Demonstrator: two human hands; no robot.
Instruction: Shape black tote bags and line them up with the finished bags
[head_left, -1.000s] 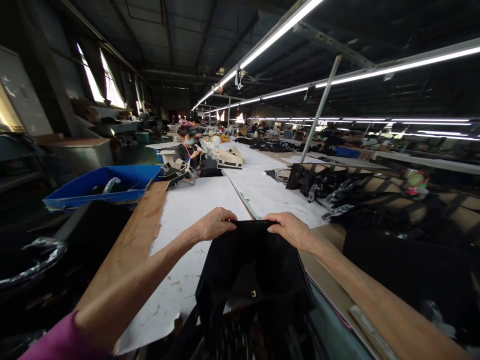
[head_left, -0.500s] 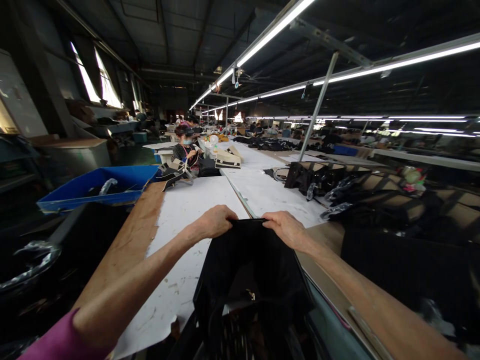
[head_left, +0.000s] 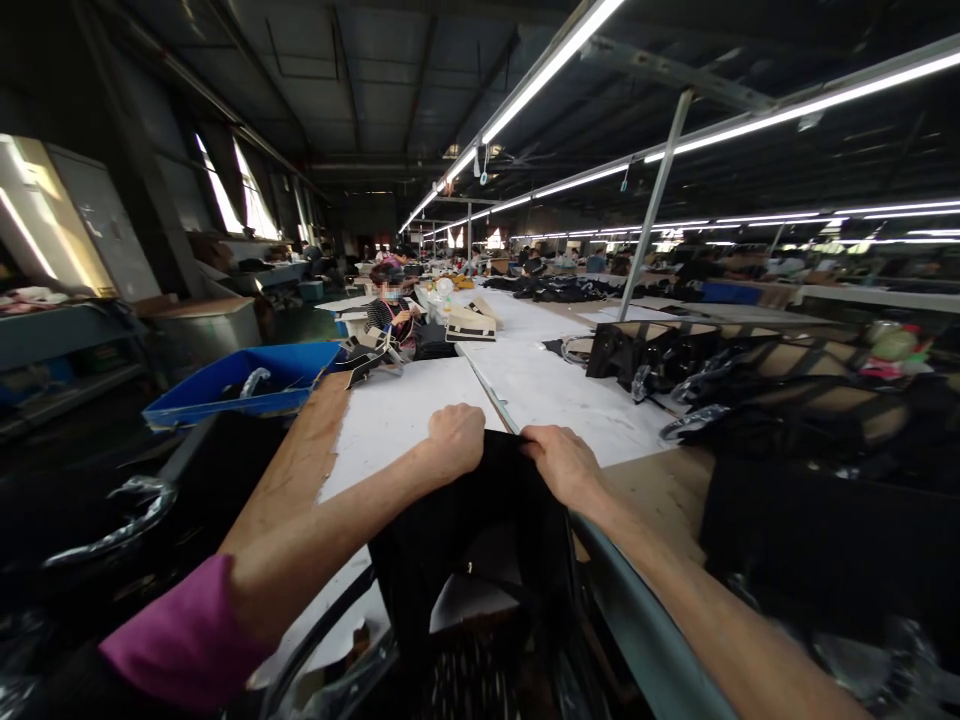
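Observation:
A black bag (head_left: 480, 540) stands open in front of me at the near end of a long worktable (head_left: 390, 410) covered with white paper. My left hand (head_left: 454, 440) is a closed fist gripping the far rim of the bag on its left. Beside it, my right hand (head_left: 561, 462) pinches the same rim, fingers curled over the edge. Both hands sit close together at the top of the bag. A small gold fitting shows inside the bag, whose lower part is dark and hard to make out.
A blue bin (head_left: 240, 385) sits off the table's left edge. Black bags wrapped in plastic (head_left: 652, 360) pile up at the right. A seated person (head_left: 391, 305) works farther down the table near a cream and black bag (head_left: 466, 322). Light tubes run overhead.
My hands have drawn closer together on the bag's rim, narrowing its mouth. The view has shifted a little to the left and the bag sits nearer the table's centre line.

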